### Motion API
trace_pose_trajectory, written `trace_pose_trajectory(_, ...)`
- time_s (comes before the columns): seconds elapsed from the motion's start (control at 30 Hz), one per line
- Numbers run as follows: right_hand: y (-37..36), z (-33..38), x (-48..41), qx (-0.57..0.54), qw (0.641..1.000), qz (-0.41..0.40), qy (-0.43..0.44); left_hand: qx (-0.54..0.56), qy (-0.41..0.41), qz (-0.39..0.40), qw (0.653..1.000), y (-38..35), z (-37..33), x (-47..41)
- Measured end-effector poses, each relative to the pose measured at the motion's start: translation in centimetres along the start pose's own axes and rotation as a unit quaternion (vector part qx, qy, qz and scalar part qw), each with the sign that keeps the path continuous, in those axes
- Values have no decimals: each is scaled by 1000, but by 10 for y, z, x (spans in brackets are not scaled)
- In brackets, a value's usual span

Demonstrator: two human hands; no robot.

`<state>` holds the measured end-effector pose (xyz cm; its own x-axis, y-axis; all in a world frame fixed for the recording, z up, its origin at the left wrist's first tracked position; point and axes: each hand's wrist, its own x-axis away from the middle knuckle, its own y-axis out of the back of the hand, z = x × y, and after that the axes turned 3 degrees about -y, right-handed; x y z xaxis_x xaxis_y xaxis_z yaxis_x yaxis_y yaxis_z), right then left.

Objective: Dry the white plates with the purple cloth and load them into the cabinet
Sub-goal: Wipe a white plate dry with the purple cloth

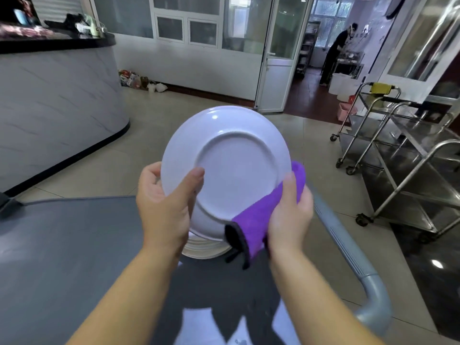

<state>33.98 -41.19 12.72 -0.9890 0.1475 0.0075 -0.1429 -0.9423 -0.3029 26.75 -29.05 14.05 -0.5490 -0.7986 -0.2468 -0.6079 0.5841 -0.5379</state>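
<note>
While both bare forearms reach up from the bottom edge, the hands meet at a white plate (231, 155) held in the air, tilted with its underside and foot ring facing the viewer. The left hand (161, 205) takes the plate's left rim; its grip pinches the plate, with the thumb lying across the back and the fingers hidden behind. The right hand (290, 212) is at the lower right rim, its grip pinching a purple cloth (258, 220) folded over that edge, thumb on top. Just below the held plate, a stack of white plates (206, 249) rests on a grey desk (69, 245). Steel trolleys (410, 155) stand on the tiled floor to the right.
</note>
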Motion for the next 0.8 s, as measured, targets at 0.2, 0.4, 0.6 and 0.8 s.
trace_pose_trajectory(0.2,8,12,-17,67,996,50,16,-20,76,85,993,16,5,-2)
trace_pose_trajectory(0.4,7,42,-32,140,974,111,138,-102,18,77,992,15,-9,-19)
trace_pose_trajectory(0.6,5,-13,1,18,998,-54,-13,-36,29,13,999,10,5,0)
trace_pose_trajectory(0.8,4,-30,7,67,995,6,-67,58,82,22,995,1,3,6)
